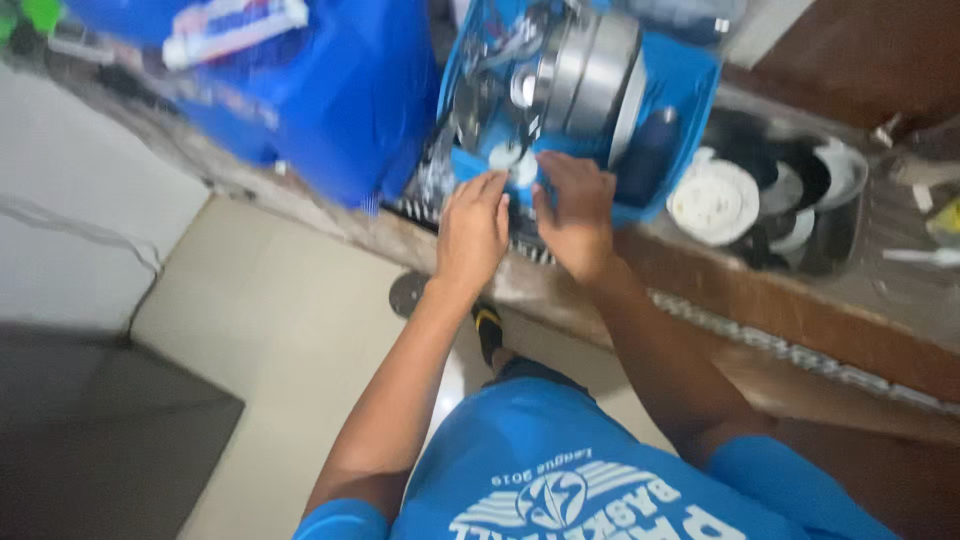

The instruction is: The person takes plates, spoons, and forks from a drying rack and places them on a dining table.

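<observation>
Head view: two hands, left hand (472, 232) and right hand (572, 212), on one blue basin (690, 80); grip unclear.

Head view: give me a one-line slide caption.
Both hands, left hand and right hand, reach into a blue dish rack beside stacked steel plates.

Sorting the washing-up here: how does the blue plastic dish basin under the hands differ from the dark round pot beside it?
The blue plastic dish basin is bright blue and angular; the dark round pot is black and circular. The basin holds stacked steel vessels; the pot holds white plates. Both hands reach the basin, not the pot. Both sit on the counter.
</observation>
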